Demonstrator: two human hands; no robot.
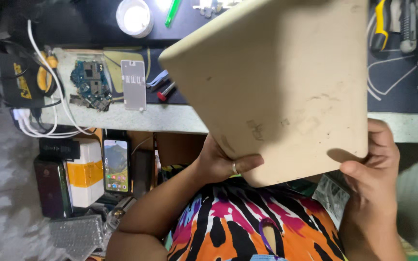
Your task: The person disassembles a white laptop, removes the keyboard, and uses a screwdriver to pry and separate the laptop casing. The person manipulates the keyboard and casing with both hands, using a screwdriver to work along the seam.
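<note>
A large cream-coloured flat case, like a tablet cover with rounded corners and scuff marks, fills the upper middle of the view. My left hand, with a ring on one finger, grips its lower left edge. My right hand grips its lower right corner, thumb on the face. Both hold it raised above my lap, tilted, hiding much of the workbench behind it.
The workbench edge carries a blue circuit board, a silver metal plate, tweezers and a red-tipped tool. A white round lamp glows at the back. Below stand a lit phone, a white box and white cables.
</note>
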